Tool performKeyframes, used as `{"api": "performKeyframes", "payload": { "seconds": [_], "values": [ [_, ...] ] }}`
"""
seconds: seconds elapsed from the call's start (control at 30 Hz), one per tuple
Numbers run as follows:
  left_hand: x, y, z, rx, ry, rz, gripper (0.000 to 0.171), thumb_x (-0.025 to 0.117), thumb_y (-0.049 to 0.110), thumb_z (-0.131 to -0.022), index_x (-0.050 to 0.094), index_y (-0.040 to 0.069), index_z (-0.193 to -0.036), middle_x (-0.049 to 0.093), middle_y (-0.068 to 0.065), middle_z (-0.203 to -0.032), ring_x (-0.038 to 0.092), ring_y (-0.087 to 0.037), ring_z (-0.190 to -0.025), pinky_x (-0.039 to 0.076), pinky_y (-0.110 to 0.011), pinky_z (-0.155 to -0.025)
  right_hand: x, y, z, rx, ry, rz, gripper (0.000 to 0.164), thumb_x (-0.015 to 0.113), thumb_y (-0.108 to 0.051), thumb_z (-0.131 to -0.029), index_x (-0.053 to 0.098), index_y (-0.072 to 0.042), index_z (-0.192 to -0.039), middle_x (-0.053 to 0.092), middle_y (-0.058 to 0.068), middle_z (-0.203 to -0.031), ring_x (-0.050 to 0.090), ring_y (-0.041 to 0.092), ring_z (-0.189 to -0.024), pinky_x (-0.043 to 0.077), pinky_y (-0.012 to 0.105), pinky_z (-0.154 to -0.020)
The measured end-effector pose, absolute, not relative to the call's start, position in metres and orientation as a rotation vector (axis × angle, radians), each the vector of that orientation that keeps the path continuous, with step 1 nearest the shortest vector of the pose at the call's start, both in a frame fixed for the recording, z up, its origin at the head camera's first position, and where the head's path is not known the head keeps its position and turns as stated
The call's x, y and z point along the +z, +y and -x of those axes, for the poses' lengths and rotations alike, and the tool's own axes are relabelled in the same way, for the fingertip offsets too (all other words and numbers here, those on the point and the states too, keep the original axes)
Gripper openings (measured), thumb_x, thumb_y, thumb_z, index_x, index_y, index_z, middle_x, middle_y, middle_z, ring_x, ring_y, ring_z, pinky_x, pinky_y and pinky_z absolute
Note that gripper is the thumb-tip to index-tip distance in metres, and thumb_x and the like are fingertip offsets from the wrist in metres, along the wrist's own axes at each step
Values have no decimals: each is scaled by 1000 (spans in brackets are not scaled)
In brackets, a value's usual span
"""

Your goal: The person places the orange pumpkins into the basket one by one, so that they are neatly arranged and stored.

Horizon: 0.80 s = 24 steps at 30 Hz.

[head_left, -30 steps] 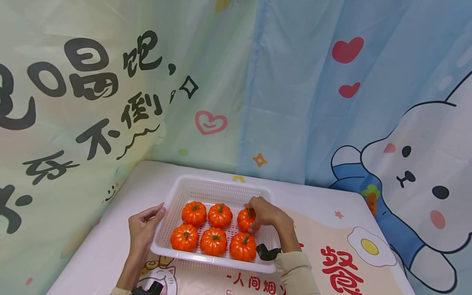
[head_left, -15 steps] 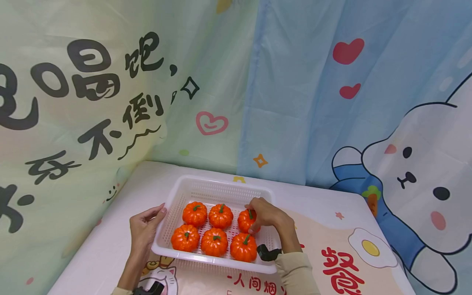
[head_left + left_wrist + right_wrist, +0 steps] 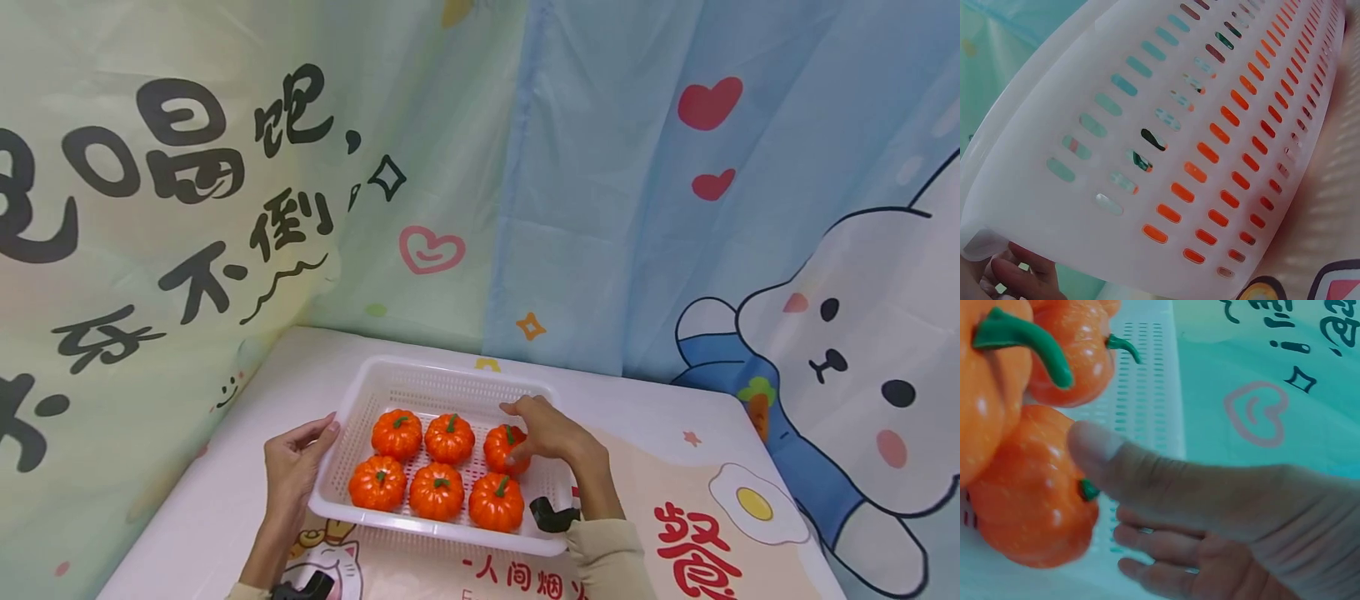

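Note:
A white perforated plastic basket (image 3: pixel 435 528) holds several orange toy pumpkins with green stems, set in two rows. My left hand (image 3: pixel 289 463) grips the basket's left rim; in the left wrist view the fingers (image 3: pixel 1022 278) curl beneath a corner of it. At the back right of the basket sits one pumpkin (image 3: pixel 501 452), with my right hand (image 3: pixel 553 430) over its right side. The right hand's fingers and thumb are spread apart and hold nothing. Seen from the right wrist, the thumb (image 3: pixel 1094 447) lies close by that pumpkin's stem.
The basket stands on a white table (image 3: pixel 315 354) with a printed beige cover (image 3: pixel 630 467). Patterned curtains (image 3: pixel 570 208) rise behind it and on the left. Black wrist mounts (image 3: pixel 553 515) sit at both wrists.
My right hand has loosened from the back-right pumpkin, its fingers spreading and shifting slightly right. The pumpkin stays in its spot. The left hand and basket hold still.

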State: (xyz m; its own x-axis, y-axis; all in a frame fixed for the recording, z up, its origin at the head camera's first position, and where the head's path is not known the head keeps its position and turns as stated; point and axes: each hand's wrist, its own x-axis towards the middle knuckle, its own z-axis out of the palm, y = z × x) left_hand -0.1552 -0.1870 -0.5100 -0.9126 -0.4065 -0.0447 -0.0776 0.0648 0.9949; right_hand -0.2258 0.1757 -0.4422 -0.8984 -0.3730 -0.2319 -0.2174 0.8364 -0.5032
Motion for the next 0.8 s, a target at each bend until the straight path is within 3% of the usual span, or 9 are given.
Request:
{"api": "performKeyframes", "payload": {
  "seconds": [0.13, 0.37, 0.5, 0.67, 0.8],
  "values": [
    [-510, -187, 157, -1899, -2109, -479, 39, 78, 26, -103, 76, 2, -133, 80, -19, -127, 75, 0, -80, 65, -20, -73, -433, 181, 220, -758, 2721, 493, 81, 93, -16, -86, 58, -7, -158, 63, 20, -148, 53, 36, -139, 51, 59, -119],
    [-508, -188, 158, -1863, -2151, -472, 40, 77, 28, -104, 76, 2, -134, 77, -24, -132, 71, 1, -80, 63, -17, -73, -421, 193, 205, -903, 2745, 597, 60, 74, -26, -104, 57, -7, -158, 60, 19, -159, 49, 43, -149, 40, 69, -125],
    [-507, -190, 157, -1772, -2215, -443, 37, 76, 28, -105, 78, 3, -133, 78, -25, -128, 67, -3, -77, 60, -15, -69, -419, 200, 192, -960, 2766, 542, 64, 68, -39, -107, 52, -11, -162, 48, 16, -171, 36, 48, -161, 31, 77, -126],
    [-504, -195, 153, -1458, -2416, -347, 35, 75, 27, -105, 79, 5, -132, 80, -23, -124, 68, -20, -82, 55, -17, -62, -421, 210, 176, -951, 2825, 436, 80, 66, -54, -104, 38, -19, -171, 20, 19, -182, 6, 54, -168, 11, 84, -126],
    [-492, -201, 152, -1248, -2580, -218, 43, 69, 27, -109, 69, 5, -146, 76, -25, -133, 77, -40, -103, 68, -34, -78, -426, 217, 168, -891, 2933, 368, 80, 59, -57, -107, 28, -26, -174, 2, 23, -184, -9, 61, -166, -6, 87, -124]
  ]
}}
